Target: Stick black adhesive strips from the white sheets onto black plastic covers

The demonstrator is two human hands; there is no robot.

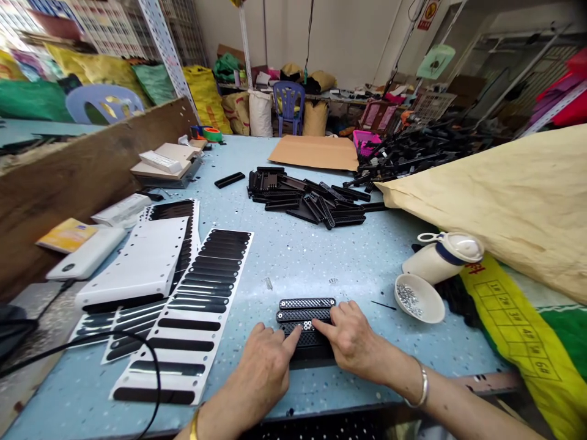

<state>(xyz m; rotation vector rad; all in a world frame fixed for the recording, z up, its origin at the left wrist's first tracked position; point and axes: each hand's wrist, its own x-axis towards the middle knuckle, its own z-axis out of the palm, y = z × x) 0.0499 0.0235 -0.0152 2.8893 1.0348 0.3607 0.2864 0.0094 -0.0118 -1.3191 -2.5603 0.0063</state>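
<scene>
Several black textured strips [306, 303] lie side by side near the front edge of the table. A small cluster of silver, ring-like metal pieces [307, 326] rests on them. My left hand [268, 356] reaches in from the left, index finger stretched out beside the pieces and the other fingers curled. From the right, my right hand [351, 336] points its index finger at the same pieces. Neither hand grips anything that I can see. A white bowl [433, 310] with many more silver pieces stands to the right. My hands partly cover the nearer strips.
Behind the hands lies a pile of black strips [312, 198]. Sticker sheets [183, 318] and a black cable [153, 366] are on the left. A lidded white mug [435, 260] stands beyond the bowl. Cardboard [314, 151] and black parts [413, 153] lie farther back.
</scene>
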